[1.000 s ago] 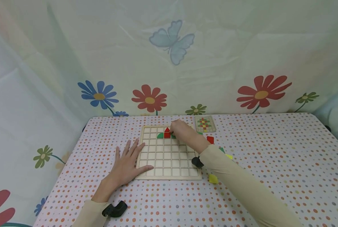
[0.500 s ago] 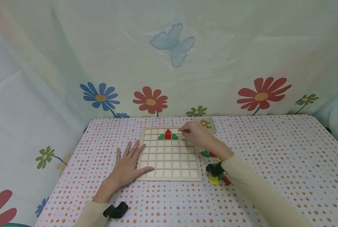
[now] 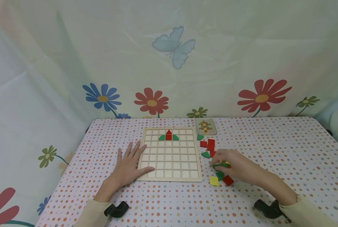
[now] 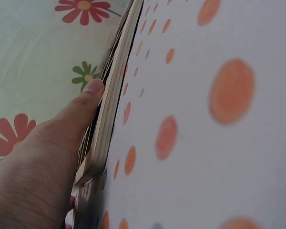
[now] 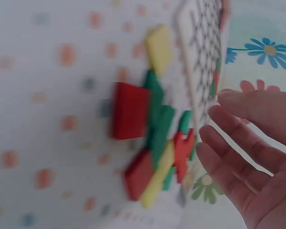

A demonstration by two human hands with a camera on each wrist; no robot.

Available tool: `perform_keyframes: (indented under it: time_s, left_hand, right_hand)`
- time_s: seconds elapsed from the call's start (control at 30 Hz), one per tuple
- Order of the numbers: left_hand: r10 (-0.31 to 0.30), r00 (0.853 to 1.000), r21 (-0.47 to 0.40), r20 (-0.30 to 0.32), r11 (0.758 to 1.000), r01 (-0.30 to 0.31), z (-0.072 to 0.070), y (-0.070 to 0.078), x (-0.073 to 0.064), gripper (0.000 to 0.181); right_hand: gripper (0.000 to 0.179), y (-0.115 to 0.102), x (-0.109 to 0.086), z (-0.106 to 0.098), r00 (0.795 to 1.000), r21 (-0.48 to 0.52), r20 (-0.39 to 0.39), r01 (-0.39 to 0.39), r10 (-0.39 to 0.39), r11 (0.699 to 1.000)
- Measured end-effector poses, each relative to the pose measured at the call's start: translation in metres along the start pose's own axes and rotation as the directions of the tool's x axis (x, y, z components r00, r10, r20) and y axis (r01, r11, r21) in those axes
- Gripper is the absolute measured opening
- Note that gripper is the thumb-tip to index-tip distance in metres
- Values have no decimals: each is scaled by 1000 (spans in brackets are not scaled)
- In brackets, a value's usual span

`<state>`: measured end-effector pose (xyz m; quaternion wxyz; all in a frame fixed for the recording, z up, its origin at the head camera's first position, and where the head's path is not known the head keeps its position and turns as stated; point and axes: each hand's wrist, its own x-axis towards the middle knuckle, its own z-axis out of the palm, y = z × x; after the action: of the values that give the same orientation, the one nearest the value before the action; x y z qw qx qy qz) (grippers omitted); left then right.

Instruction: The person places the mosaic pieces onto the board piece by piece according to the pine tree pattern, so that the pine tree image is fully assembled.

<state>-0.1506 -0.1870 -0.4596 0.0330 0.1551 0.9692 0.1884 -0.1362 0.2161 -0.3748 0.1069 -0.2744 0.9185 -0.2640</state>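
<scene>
My left hand (image 3: 126,168) rests with spread fingers on the left edge of the wooden grid board (image 3: 140,164); its thumb (image 4: 88,98) lies on the rim in the left wrist view. In the board's upper rows sit a red triangle (image 3: 169,132), a red square (image 3: 168,137) below it, and green quarter-round tiles (image 3: 161,137) on both sides. My right hand (image 3: 237,165) is over the loose tiles right of the board, fingertips near a green tile (image 3: 219,166). In the right wrist view its fingers look loosely extended, with nothing held.
A small pattern card (image 3: 213,130) with a coloured tile design lies behind the loose tiles. Red tiles (image 3: 211,145), a yellow square (image 3: 214,181) and several green tiles lie scattered beside the board. The spotted table meets a flowered cloth (image 3: 214,63) behind.
My right hand has moved from the board's top rows to the loose tiles at the right, uncovering the right-hand green tile and the pattern card. My left hand stays on the board.
</scene>
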Motion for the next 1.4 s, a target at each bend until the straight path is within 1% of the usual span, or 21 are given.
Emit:
perform_keyframes:
  time_s: [0.1,0.23,0.3,0.4,0.6,0.73,0.9,1.13,1.3,1.4]
  left_hand:
    - [3,1000,-1,0,1000,-3,1,-1,0,103]
    - [3,1000,2,-5,1000,-3,1,-1,-1,103]
    - [0,1000,-2,-4,1000,0,1,-1,-1,103]
    - [-4,1000,-7,4,1000,4,1,0,-1,103]
    - [2,1000,-11,27,1000,-1,0,5,2,104]
    - [3,1000,-5,18,1000,-3,0,5,3,103]
    - [5,1000,-6,7,1000,-5,-1,4,2,103]
    - [0,1000,-10,6,1000,0,-1,3,2,101]
    - [0,1000,-8,-1,1000,0,-1,1,1,102]
    - [-3,1000,-13,-5,1000,3,-2,1,1,101]
  right_hand:
    - [21,10,-11,8,1000,-7,6,-4,4,1000]
    - [22,18,-15,13,999,-12,-41,3,-4,1000]
    - [24,20,-14,15,998,-27,-58,11,-13,1000]
    - [25,22,-10,17,998,-56,-57,14,-17,998]
    - [23,24,-7,17,998,-70,-46,-40,37,997]
    - [21,25,-4,15,998,-46,-27,-56,54,997]
    - [21,24,3,13,995,-8,9,-99,99,995]
    - [21,19,12,9,988,-16,49,-146,146,989]
    - [22,16,14,8,985,-10,42,-169,169,986]
    - [22,15,14,10,988,0,16,-153,153,988]
